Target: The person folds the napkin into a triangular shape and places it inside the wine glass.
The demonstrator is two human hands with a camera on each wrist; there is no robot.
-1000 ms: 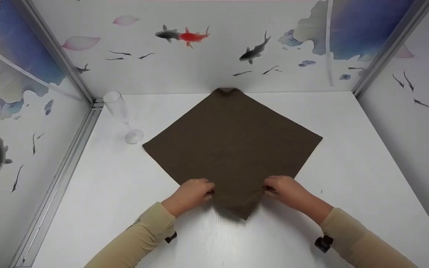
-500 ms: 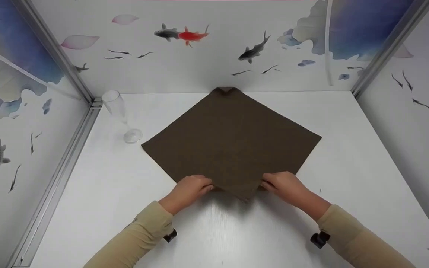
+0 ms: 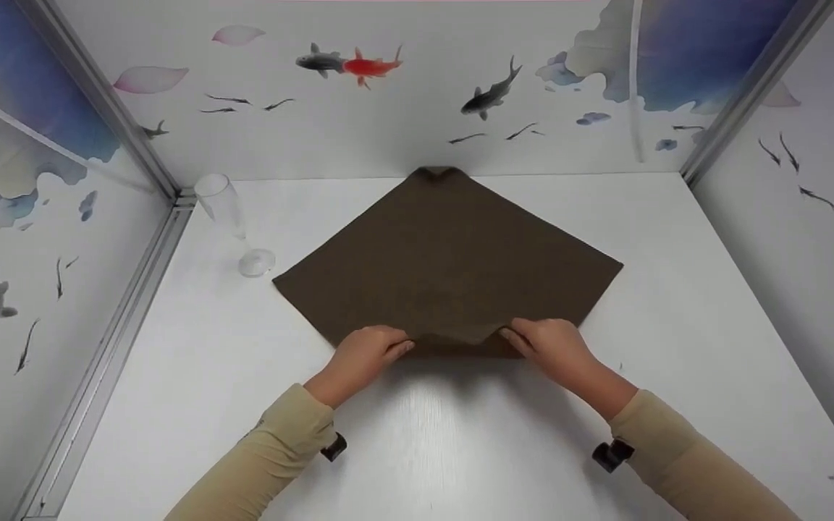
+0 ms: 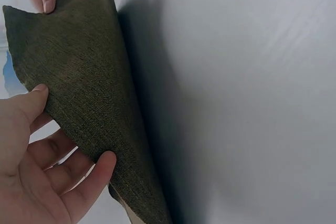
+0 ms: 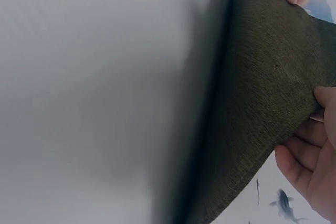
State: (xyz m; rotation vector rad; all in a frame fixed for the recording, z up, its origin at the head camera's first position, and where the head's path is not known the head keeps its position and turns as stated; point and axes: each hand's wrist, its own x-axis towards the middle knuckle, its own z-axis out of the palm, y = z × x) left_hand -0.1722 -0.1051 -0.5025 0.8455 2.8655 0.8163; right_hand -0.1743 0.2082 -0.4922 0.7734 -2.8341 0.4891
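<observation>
Left grip [image 3: 361, 353] and right grip [image 3: 553, 350], both closed in a pinch, hold up the near side of a brown cloth [image 3: 446, 253] spread across the surface [image 3: 424, 449]. It looks light, soft and unlikely to slip, best taken by its edge at two spots.

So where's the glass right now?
In the head view, the glass stands on the left side of the table, near its back left corner and right by the left corner of the brown cloth.
</observation>
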